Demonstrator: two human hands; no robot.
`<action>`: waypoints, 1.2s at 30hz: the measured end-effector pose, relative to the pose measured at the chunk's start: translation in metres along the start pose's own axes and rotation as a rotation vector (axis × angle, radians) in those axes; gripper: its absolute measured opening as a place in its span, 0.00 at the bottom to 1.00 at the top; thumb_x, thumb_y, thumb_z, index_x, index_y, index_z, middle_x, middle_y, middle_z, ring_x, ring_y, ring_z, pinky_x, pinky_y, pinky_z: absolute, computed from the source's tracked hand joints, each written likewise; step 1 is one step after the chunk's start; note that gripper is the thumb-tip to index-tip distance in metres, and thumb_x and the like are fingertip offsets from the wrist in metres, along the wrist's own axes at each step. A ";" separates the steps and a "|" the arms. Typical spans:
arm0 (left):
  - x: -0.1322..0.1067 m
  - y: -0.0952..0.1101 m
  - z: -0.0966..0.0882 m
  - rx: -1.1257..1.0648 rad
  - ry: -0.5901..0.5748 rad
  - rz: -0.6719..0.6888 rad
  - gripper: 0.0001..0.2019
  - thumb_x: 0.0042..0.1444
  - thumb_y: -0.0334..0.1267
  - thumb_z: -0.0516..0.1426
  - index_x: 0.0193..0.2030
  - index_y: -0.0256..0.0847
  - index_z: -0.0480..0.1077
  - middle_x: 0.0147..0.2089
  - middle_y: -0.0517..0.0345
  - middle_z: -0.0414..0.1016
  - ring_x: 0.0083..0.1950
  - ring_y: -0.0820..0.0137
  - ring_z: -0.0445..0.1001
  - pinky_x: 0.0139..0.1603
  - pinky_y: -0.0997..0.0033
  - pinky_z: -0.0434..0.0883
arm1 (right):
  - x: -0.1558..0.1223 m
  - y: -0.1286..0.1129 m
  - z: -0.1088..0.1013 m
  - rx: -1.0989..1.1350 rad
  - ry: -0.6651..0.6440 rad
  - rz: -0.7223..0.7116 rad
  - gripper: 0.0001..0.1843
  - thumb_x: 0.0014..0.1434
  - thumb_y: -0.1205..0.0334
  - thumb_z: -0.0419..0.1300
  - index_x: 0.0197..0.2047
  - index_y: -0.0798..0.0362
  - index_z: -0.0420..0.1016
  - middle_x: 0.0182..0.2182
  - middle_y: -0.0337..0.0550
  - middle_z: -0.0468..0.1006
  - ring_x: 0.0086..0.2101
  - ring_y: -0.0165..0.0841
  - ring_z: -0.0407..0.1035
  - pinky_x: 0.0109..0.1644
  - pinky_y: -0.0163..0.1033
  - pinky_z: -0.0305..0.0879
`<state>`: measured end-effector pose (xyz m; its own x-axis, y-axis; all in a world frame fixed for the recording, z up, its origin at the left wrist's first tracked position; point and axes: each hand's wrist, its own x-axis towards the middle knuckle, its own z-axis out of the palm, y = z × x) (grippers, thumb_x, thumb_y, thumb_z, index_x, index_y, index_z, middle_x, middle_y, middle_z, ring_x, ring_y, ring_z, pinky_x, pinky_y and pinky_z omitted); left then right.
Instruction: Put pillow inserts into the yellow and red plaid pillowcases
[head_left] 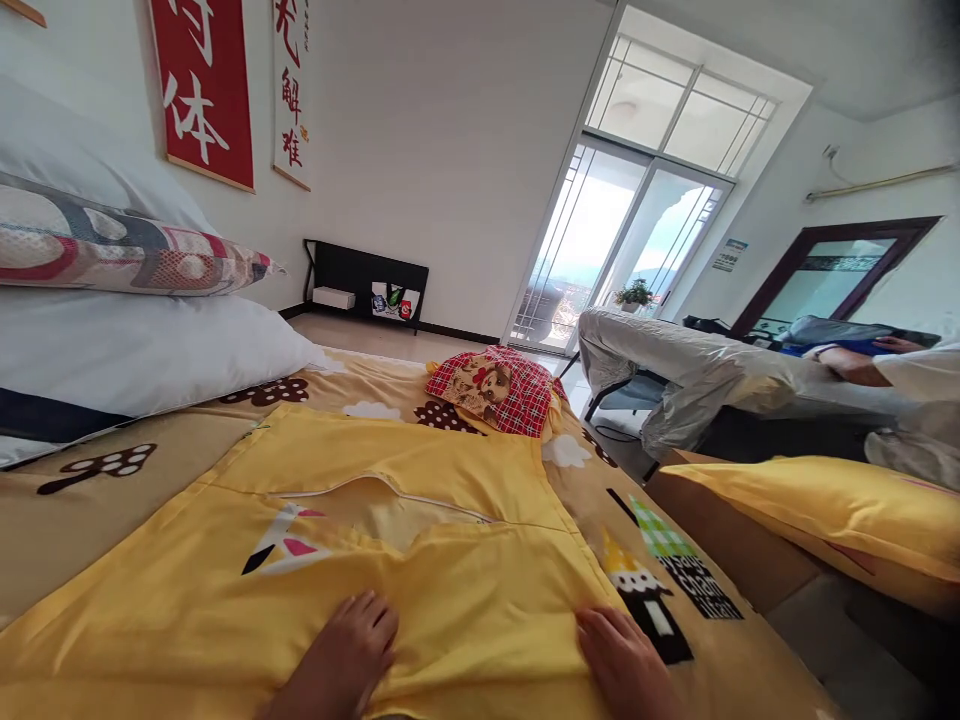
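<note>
A yellow pillowcase lies spread out in front of me, with a white-and-pink printed figure on it. Its long zipper opening runs across the upper part and gapes in the middle. My left hand is closed on the near part of the pillowcase, fingers curled into the fabric. At its right edge my right hand has its fingers bent over the cloth; the thumb is hidden. Beneath is a beige patterned cloth.
Stacked pillows rise at the left. A red checked cloth item lies beyond the pillowcase. To the right a filled yellow pillow rests on a cardboard box. Another person's arm is over a plastic-covered table.
</note>
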<state>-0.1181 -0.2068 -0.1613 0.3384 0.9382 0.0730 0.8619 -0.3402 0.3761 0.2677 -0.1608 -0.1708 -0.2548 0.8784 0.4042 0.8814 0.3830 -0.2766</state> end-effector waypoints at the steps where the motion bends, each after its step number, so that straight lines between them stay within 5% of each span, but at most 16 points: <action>1: 0.000 0.001 -0.004 -0.008 -0.024 0.012 0.09 0.58 0.28 0.48 0.39 0.41 0.69 0.46 0.49 0.73 0.48 0.59 0.69 0.52 0.56 0.65 | -0.001 0.009 0.000 0.010 0.013 0.038 0.14 0.61 0.50 0.50 0.36 0.38 0.77 0.39 0.50 0.79 0.42 0.47 0.75 0.46 0.51 0.75; 6: -0.003 0.018 -0.034 -0.029 -0.127 0.023 0.14 0.61 0.26 0.45 0.43 0.40 0.68 0.50 0.48 0.71 0.49 0.60 0.69 0.53 0.56 0.66 | 0.006 0.011 -0.003 0.021 0.046 0.078 0.15 0.60 0.47 0.51 0.36 0.40 0.78 0.40 0.50 0.79 0.42 0.48 0.75 0.47 0.53 0.75; 10: -0.005 0.032 -0.046 -0.019 -0.191 0.035 0.13 0.59 0.25 0.46 0.43 0.40 0.68 0.50 0.48 0.71 0.49 0.59 0.69 0.53 0.57 0.67 | 0.047 -0.058 -0.006 0.056 0.057 -0.071 0.19 0.64 0.49 0.50 0.51 0.46 0.75 0.51 0.48 0.77 0.51 0.44 0.71 0.54 0.52 0.69; 13: -0.009 0.039 -0.046 -0.007 -0.210 0.042 0.13 0.59 0.25 0.46 0.42 0.40 0.68 0.49 0.49 0.72 0.48 0.60 0.70 0.51 0.60 0.68 | 0.081 -0.124 0.005 0.126 -0.155 -0.283 0.27 0.66 0.49 0.49 0.66 0.44 0.58 0.64 0.46 0.63 0.62 0.40 0.58 0.63 0.51 0.59; 16: -0.017 0.036 -0.051 -0.033 -0.270 0.040 0.10 0.60 0.27 0.48 0.42 0.40 0.68 0.47 0.51 0.74 0.47 0.62 0.72 0.50 0.65 0.68 | 0.095 -0.163 0.026 0.182 -0.459 -0.427 0.30 0.65 0.46 0.51 0.69 0.40 0.53 0.67 0.45 0.56 0.66 0.40 0.50 0.66 0.54 0.51; 20: -0.017 0.009 -0.067 -0.237 -0.181 0.000 0.11 0.65 0.40 0.47 0.42 0.43 0.69 0.43 0.57 0.76 0.42 0.69 0.73 0.45 0.72 0.70 | 0.086 -0.164 0.049 0.233 -0.499 -0.384 0.28 0.67 0.47 0.49 0.68 0.38 0.53 0.68 0.43 0.55 0.66 0.39 0.48 0.67 0.55 0.46; 24: -0.001 -0.034 -0.061 -0.052 0.086 0.012 0.20 0.67 0.44 0.44 0.61 0.45 0.64 0.65 0.50 0.64 0.66 0.61 0.61 0.65 0.57 0.61 | 0.075 -0.146 0.048 0.220 -0.481 -0.332 0.28 0.67 0.46 0.47 0.69 0.37 0.52 0.68 0.42 0.53 0.67 0.39 0.47 0.68 0.55 0.44; 30: -0.002 -0.054 -0.034 0.092 -0.018 0.028 0.26 0.66 0.50 0.45 0.70 0.53 0.51 0.72 0.54 0.50 0.72 0.58 0.49 0.69 0.47 0.51 | 0.079 -0.138 0.025 0.164 -0.513 -0.273 0.25 0.67 0.45 0.45 0.64 0.41 0.63 0.66 0.45 0.57 0.66 0.42 0.50 0.66 0.58 0.48; 33: -0.006 -0.043 -0.050 0.062 -0.108 -0.010 0.27 0.64 0.47 0.49 0.70 0.50 0.53 0.72 0.51 0.50 0.72 0.56 0.48 0.69 0.45 0.51 | 0.085 -0.155 0.023 0.147 -0.383 -0.299 0.25 0.67 0.49 0.47 0.63 0.46 0.64 0.66 0.49 0.57 0.65 0.42 0.51 0.65 0.55 0.51; 36: 0.005 -0.041 -0.085 -0.012 -0.222 0.013 0.26 0.61 0.46 0.54 0.65 0.48 0.62 0.70 0.53 0.56 0.71 0.58 0.54 0.68 0.53 0.55 | 0.100 -0.176 0.028 0.225 -0.408 -0.546 0.23 0.63 0.50 0.55 0.61 0.43 0.66 0.61 0.46 0.68 0.61 0.39 0.60 0.63 0.49 0.54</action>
<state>-0.1834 -0.1830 -0.0979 0.4256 0.8960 -0.1267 0.8527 -0.3502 0.3875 0.0761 -0.1326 -0.1058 -0.8030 0.5647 0.1905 0.4935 0.8092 -0.3188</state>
